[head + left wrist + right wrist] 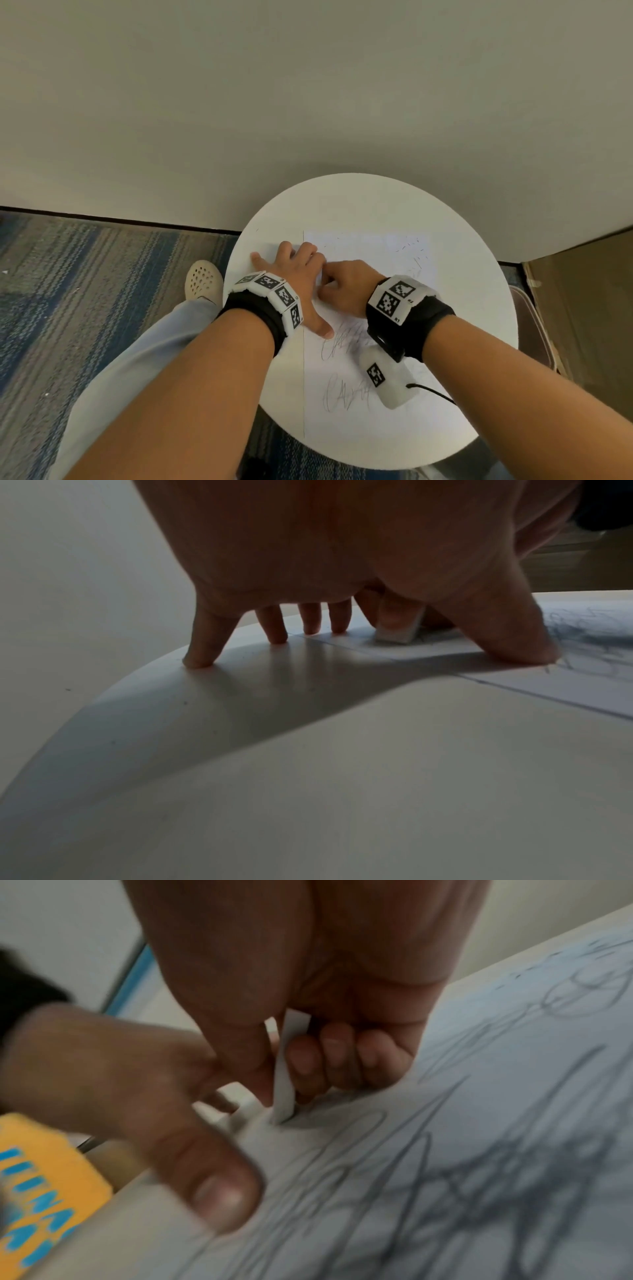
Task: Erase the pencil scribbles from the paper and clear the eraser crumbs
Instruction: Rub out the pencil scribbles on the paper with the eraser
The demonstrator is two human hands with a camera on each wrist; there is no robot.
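Observation:
A white sheet of paper (376,428) lies on a round white table (342,198). Two patches of pencil scribbles (342,342) (346,394) mark its near half. Dark eraser crumbs (411,245) are scattered near its far right corner. My left hand (294,274) lies spread over the paper's left edge, fingertips (274,634) and thumb (534,653) pressing down. My right hand (346,284) is just right of it, pinching a white eraser (287,1069) between thumb and fingers. The eraser (394,635) stands tilted with its lower end on the paper. In the head view the eraser is hidden.
A white sensor pod with a black cable (387,380) hangs from my right wrist over the scribbles. My leg and a pale shoe (203,279) are left of the table on striped carpet. A wall stands behind, brown cardboard (582,325) at the right. Something yellow with blue lettering (44,1191) shows in the right wrist view.

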